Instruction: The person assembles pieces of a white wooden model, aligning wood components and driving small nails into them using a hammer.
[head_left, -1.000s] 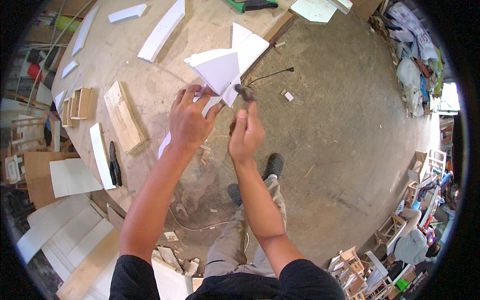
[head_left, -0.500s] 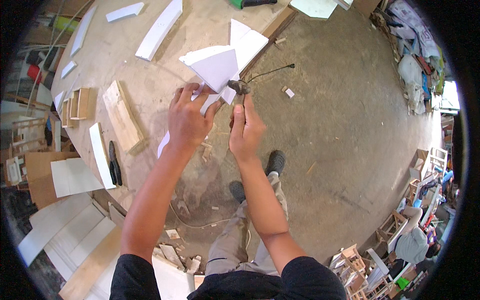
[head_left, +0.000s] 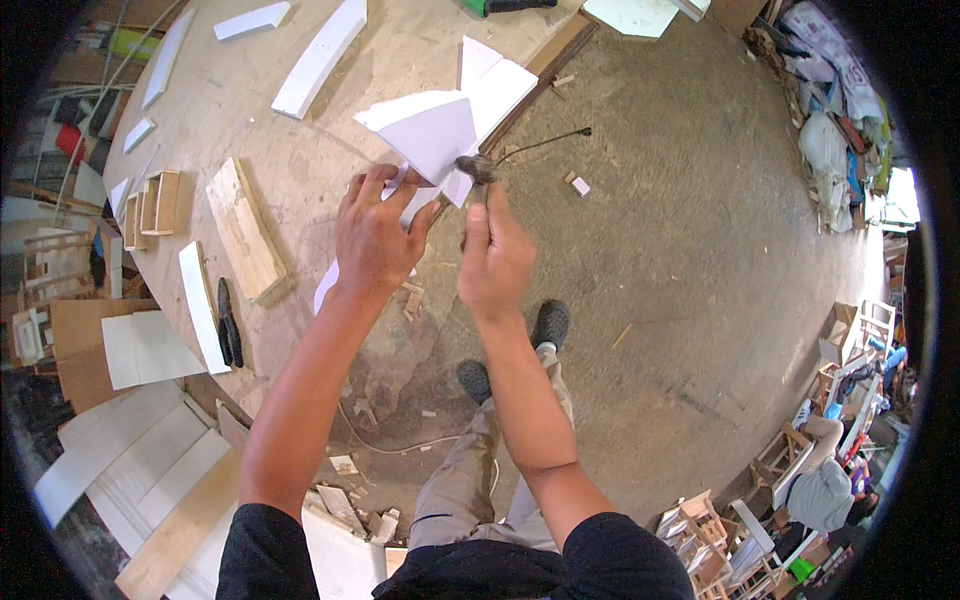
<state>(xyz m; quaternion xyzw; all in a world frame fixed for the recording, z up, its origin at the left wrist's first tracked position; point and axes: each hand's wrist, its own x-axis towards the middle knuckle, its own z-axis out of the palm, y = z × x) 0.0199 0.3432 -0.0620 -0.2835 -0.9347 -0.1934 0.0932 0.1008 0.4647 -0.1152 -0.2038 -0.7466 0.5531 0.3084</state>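
Observation:
At the table's edge, a white assembly of flat angled panels stands with a pointed front. My left hand grips its lower part, thumb on the near side and fingers around the back. In my right hand is a hammer, its dark head close against the right side of the assembly, next to a small white tab. Whether the head touches the panel I cannot tell. My fist hides most of the handle, and the hand is slightly blurred.
On the wooden table lie curved white strips, a wood block, small open wooden boxes and black-handled pliers. Wood scraps dot the concrete floor. People sit among wooden frames at the lower right.
The hammer head has shifted slightly up and to the left, and my right hand has moved a little with it. My left hand and the assembly stay almost where they were.

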